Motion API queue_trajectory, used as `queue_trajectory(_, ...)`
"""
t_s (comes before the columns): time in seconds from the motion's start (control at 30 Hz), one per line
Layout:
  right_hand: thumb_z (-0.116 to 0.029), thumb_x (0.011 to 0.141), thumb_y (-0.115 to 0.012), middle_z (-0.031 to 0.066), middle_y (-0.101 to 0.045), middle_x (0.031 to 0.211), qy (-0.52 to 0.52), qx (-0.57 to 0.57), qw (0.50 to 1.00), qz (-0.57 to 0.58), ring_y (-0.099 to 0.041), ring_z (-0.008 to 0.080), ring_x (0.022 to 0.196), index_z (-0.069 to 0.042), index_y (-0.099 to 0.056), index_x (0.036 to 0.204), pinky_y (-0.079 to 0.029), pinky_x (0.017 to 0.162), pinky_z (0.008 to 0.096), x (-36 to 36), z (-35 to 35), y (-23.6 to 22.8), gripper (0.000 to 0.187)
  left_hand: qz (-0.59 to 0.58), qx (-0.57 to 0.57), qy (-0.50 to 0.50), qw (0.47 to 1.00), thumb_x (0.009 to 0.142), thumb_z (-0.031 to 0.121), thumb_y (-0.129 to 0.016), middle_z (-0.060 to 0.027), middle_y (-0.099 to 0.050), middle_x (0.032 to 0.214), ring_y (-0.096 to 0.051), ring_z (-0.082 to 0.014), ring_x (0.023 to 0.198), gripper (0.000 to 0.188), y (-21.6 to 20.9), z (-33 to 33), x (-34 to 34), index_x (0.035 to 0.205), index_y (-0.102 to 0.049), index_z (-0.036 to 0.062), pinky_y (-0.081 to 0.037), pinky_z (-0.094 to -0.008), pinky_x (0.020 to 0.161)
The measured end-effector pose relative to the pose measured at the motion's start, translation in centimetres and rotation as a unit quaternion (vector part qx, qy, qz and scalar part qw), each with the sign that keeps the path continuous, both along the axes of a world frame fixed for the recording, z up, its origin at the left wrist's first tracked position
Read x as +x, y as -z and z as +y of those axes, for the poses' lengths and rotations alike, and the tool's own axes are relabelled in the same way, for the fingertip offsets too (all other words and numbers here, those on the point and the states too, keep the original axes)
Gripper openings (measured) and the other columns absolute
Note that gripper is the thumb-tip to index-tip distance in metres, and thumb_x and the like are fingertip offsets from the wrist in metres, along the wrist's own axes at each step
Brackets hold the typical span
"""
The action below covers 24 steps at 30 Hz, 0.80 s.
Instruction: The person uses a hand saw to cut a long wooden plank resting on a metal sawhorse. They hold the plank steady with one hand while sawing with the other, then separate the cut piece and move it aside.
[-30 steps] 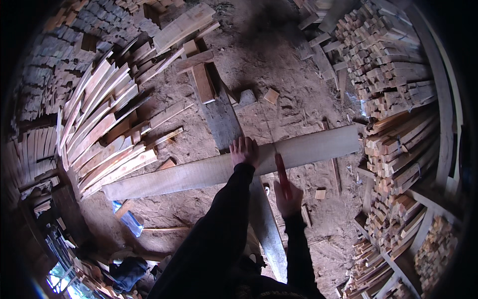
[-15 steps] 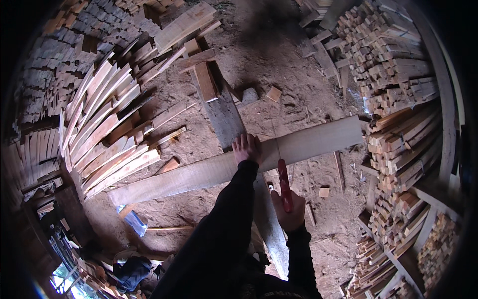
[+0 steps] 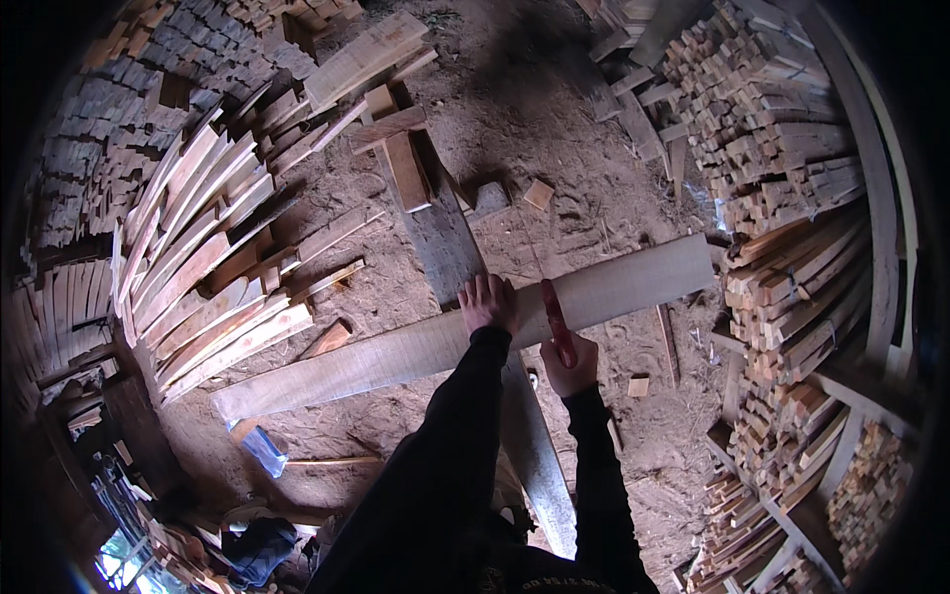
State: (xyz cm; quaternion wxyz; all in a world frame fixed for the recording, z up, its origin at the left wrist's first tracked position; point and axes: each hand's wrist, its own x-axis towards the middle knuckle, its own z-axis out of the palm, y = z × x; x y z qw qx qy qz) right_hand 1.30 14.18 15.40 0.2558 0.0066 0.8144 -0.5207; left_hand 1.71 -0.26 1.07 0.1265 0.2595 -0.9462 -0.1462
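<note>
A long pale wooden plank (image 3: 623, 282) lies crosswise over a narrower grey beam (image 3: 440, 238). Where the two cross, my left hand (image 3: 488, 304) presses down on the plank, fingers curled over its far edge. To the right of it, my right hand (image 3: 569, 366) is closed round the red handle of a handsaw (image 3: 555, 312). The handle reaches over the plank, and the thin blade points away past the plank's far edge. Whether the teeth are in the wood is too fine to tell.
Loose boards (image 3: 213, 247) lie fanned out at the left. Tall stacks of cut sticks (image 3: 782, 287) line the right side. A short wood block (image 3: 406, 173) rests on the beam's far end. A small offcut (image 3: 638, 385) and a blue-white packet (image 3: 264, 451) are on the dirt floor.
My right hand has pushed the saw forward, away from me, so its handle now lies over the plank. My left hand stays in place on the plank.
</note>
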Motion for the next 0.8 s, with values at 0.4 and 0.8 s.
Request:
queue_trajectory(0.4, -0.016, 0.08, -0.061, 0.0069, -0.051, 0.049, -0.079, 0.054, 0.995, 0.016, -0.052, 0.0103, 0.046, -0.003, -0.055, 0.066, -0.038, 0.043, 0.0313, 0.6, 1.1, -0.5, 0.021, -0.016, 0.024, -0.007, 1.0, 0.084, 0.025, -0.056, -0.0128, -0.054, 0.085, -0.053, -0.0323, 0.086, 0.019, -0.4, -0.8, -0.3, 0.081, -0.055, 0.0068, -0.04, -0.0465, 0.076)
queue_trajectory(0.8, -0.013, 0.077, -0.065, 0.0097, -0.053, 0.05, -0.107, 0.094, 0.989, 0.031, -0.057, 0.0145, 0.046, -0.002, -0.06, 0.073, -0.041, 0.043, 0.0316, 3.9, 4.3, -6.7, 0.013, -0.039, 0.027, -0.019, 0.999, 0.084, 0.025, -0.055, -0.0146, -0.055, 0.089, -0.053, -0.0335, 0.088, 0.019, -0.2, -0.6, 0.8, 0.082, -0.053, 0.006, -0.04, -0.0479, 0.077)
